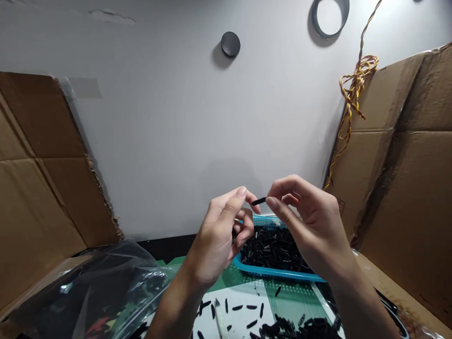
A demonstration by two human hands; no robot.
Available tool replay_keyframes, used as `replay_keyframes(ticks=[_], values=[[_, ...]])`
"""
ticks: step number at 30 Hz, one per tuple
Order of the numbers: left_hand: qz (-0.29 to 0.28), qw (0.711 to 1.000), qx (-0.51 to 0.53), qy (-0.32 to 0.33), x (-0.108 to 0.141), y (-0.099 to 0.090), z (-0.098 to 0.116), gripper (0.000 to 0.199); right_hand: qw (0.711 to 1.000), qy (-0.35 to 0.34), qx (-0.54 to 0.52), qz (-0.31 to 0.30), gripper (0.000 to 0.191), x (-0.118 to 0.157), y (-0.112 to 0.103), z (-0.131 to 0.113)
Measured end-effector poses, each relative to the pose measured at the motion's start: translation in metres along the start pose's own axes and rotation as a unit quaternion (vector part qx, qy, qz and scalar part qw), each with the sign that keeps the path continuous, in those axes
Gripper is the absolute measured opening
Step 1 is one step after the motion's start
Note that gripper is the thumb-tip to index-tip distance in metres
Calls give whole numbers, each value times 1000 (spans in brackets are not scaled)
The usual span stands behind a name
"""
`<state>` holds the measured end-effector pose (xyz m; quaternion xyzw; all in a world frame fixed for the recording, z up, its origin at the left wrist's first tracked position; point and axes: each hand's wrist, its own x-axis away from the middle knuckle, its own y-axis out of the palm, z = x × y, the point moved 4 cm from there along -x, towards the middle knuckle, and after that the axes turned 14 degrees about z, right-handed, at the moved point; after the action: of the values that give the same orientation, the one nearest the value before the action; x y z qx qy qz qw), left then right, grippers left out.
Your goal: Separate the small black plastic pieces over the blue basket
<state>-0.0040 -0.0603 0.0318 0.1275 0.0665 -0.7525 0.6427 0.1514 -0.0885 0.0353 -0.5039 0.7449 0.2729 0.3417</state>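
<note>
My right hand point(310, 216) pinches a small, thin black piece point(259, 201) between thumb and forefinger. My left hand point(226, 226) is just left of it, its forefinger close to the piece's free end. The lower fingers of my left hand curl round something dark, mostly hidden. Behind and below both hands lies a blue basket point(275, 273) full of similar black pieces point(268, 247). More of them are scattered on a white sheet point(208, 327) and heaped point(307, 328) at the bottom edge.
Cardboard walls stand at left point(42, 165) and right point(399, 165). A clear plastic bag point(116, 282) lies at lower left, beside the green mat point(226, 280). A twisted wire point(355, 89) hangs at right. A white pen-like tool point(221, 320) rests on the sheet.
</note>
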Motion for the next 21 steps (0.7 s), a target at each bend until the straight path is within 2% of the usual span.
replay_keyframes(ticks=[6, 13, 21], values=[[-61, 998, 5, 14, 5, 5, 1, 40, 994, 79, -74, -20, 9, -2, 0, 9], [-60, 998, 2, 21, 5, 3, 0, 43, 988, 118, -99, -28, 9, -3, 1, 12], [-58, 998, -1, 18, 4, 3, 3, 40, 988, 120, -96, -29, 9, -3, 1, 14]])
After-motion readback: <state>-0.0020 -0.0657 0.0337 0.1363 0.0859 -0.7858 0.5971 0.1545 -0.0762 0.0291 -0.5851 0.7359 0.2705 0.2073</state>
